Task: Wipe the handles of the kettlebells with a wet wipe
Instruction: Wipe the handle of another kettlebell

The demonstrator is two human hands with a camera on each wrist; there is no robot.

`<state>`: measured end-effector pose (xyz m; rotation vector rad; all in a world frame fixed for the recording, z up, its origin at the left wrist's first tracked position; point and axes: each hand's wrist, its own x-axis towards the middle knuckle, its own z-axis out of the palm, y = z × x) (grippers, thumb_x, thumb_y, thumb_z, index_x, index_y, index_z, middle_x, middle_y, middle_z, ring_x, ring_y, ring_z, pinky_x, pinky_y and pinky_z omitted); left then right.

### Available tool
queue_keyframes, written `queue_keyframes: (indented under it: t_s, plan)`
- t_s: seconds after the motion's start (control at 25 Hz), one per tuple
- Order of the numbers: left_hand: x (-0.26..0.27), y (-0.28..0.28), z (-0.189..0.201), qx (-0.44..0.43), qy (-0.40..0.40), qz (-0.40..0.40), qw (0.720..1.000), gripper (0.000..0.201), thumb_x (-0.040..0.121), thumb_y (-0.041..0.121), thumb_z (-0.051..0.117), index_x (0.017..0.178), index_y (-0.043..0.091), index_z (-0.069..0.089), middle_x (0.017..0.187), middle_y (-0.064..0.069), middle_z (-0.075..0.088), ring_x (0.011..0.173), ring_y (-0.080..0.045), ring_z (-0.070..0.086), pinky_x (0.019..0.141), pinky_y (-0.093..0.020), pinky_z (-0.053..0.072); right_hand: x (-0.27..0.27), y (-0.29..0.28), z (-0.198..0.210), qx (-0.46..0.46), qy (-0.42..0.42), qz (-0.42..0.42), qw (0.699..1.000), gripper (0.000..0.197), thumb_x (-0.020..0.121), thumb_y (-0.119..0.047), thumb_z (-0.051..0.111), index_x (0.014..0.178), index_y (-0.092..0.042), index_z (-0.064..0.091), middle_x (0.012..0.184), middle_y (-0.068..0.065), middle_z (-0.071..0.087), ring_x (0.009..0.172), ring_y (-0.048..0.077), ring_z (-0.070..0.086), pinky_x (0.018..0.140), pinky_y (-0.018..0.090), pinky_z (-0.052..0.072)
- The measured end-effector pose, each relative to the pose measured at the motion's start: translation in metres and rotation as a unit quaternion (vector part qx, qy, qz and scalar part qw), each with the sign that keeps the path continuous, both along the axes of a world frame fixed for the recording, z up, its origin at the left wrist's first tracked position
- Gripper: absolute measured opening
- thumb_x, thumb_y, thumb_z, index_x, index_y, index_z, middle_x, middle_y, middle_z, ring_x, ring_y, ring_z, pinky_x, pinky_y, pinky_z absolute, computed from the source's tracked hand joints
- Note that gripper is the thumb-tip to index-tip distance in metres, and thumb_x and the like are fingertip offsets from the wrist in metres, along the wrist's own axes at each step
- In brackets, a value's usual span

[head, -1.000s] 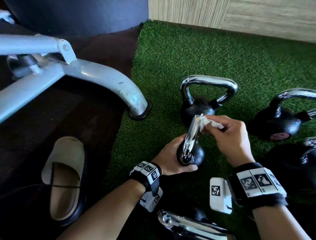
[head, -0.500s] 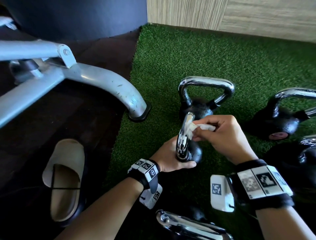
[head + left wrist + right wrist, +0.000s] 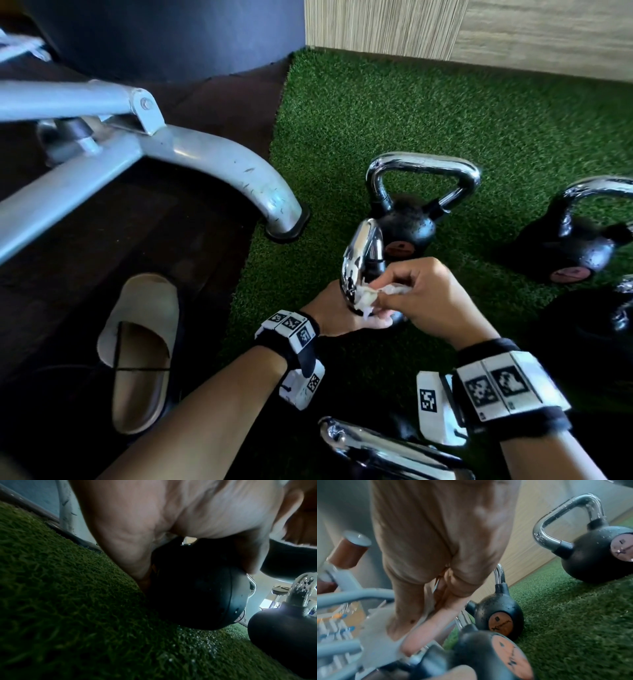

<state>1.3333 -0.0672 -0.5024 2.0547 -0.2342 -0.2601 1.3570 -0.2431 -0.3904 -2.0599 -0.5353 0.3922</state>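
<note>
A small black kettlebell (image 3: 197,595) with a chrome handle (image 3: 361,260) sits on the green turf, seen edge-on in the head view. My left hand (image 3: 334,313) grips its body from the near side, thumb across the ball. My right hand (image 3: 428,298) pinches a crumpled white wet wipe (image 3: 370,296) against the lower part of the handle. In the right wrist view the wipe (image 3: 382,635) hangs under my fingers beside that kettlebell (image 3: 489,654). The left wrist view shows my palm over the black ball.
Another kettlebell (image 3: 407,219) stands just behind, one more (image 3: 579,240) to the right, and a chrome handle (image 3: 383,448) lies near my wrists. A grey machine leg (image 3: 239,174) ends at the turf's left edge. A beige slipper (image 3: 140,346) lies on the dark floor.
My right hand has slid the wipe down the handle from its top toward the base. The left hand keeps its hold on the kettlebell.
</note>
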Motion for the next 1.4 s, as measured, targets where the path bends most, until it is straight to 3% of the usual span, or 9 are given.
queue_keyframes:
  t_s: [0.12,0.32,0.52,0.6,0.68,0.76,0.84,1.08,1.4]
  plan:
    - [-0.006,0.006,-0.001,-0.042,-0.019,0.005,0.999,0.035,0.087,0.021,0.081,0.12,0.019,0.069,0.13,0.008,0.068,0.117,0.027,0.044,0.105,-0.003,0.027,-0.005,0.001,-0.003,-0.063,-0.022,0.019,0.998,0.03,0.073,-0.002,0.082,0.078,-0.031,0.08,0.066,-0.012,0.076,0.059,0.0,0.068,0.064,0.023,0.055]
    - [-0.013,0.006,0.011,-0.064,-0.06,0.014,0.996,0.054,0.085,0.013,0.083,0.127,0.035,0.057,0.126,0.044,0.053,0.125,0.02,0.045,0.111,-0.007,0.028,0.005,0.017,-0.005,-0.06,-0.071,0.044,0.995,0.028,0.081,0.004,0.073,0.099,-0.015,0.082,0.08,-0.019,0.07,0.067,-0.017,0.063,0.065,0.003,0.045]
    - [-0.018,0.009,0.004,-0.008,-0.032,0.018,0.999,0.041,0.084,0.035,0.083,0.119,0.024,0.065,0.124,0.02,0.064,0.125,0.009,0.053,0.115,-0.024,0.039,0.01,0.027,0.003,-0.068,-0.004,0.122,0.99,0.03,0.086,0.003,0.07,0.094,-0.022,0.083,0.067,-0.017,0.073,0.064,-0.008,0.066,0.065,0.012,0.051]
    - [-0.024,0.009,0.005,0.026,-0.026,0.018,0.999,0.023,0.084,0.035,0.084,0.096,0.033,0.064,0.106,0.031,0.061,0.108,0.026,0.049,0.101,-0.005,0.036,0.008,0.026,0.008,-0.072,0.036,0.153,0.985,0.03,0.088,0.003,0.068,0.096,-0.023,0.082,0.062,-0.022,0.071,0.06,-0.007,0.065,0.061,0.011,0.051]
    - [-0.027,0.008,0.008,0.053,-0.031,0.019,0.998,0.034,0.086,0.034,0.082,0.113,0.035,0.062,0.114,0.037,0.053,0.108,0.033,0.04,0.1,0.001,0.028,0.007,0.027,0.01,-0.087,0.049,0.175,0.98,0.028,0.089,0.003,0.067,0.1,-0.018,0.081,0.058,-0.03,0.067,0.061,-0.014,0.064,0.061,0.004,0.045]
    - [-0.029,0.009,0.014,0.086,-0.052,0.0,0.995,0.066,0.087,0.04,0.08,0.143,0.04,0.045,0.131,0.033,0.047,0.124,0.024,0.036,0.111,-0.007,0.027,0.004,0.028,0.007,-0.066,0.071,0.162,0.982,0.022,0.087,-0.001,0.07,0.095,-0.018,0.082,0.066,-0.014,0.075,0.063,-0.003,0.069,0.065,0.012,0.051]
    - [-0.031,0.011,0.016,0.119,-0.059,-0.016,0.991,0.074,0.088,0.045,0.077,0.146,0.052,0.033,0.135,0.026,0.054,0.127,0.011,0.041,0.115,-0.013,0.032,-0.002,0.026,0.002,-0.015,0.112,0.13,0.985,0.016,0.085,-0.001,0.075,0.091,-0.015,0.079,0.079,0.004,0.079,0.07,0.016,0.073,0.072,0.032,0.061]
    - [-0.035,0.01,0.015,0.115,-0.063,0.016,0.991,0.057,0.083,0.054,0.079,0.131,0.03,0.058,0.127,0.026,0.053,0.12,0.01,0.046,0.115,-0.021,0.037,-0.009,0.035,-0.013,0.122,0.161,-0.024,0.979,0.025,0.059,-0.008,0.092,0.077,-0.014,0.076,0.09,0.021,0.077,0.084,0.041,0.074,0.087,0.066,0.057]
    - [-0.037,0.006,0.018,0.14,-0.002,0.007,0.99,0.056,0.079,0.061,0.077,0.127,0.038,0.059,0.129,0.021,0.062,0.118,0.004,0.054,0.112,-0.023,0.041,-0.007,0.037,-0.012,0.065,-0.038,-0.111,0.991,0.025,0.064,-0.008,0.091,0.064,-0.022,0.069,0.076,-0.007,0.077,0.069,0.013,0.072,0.069,0.036,0.061]
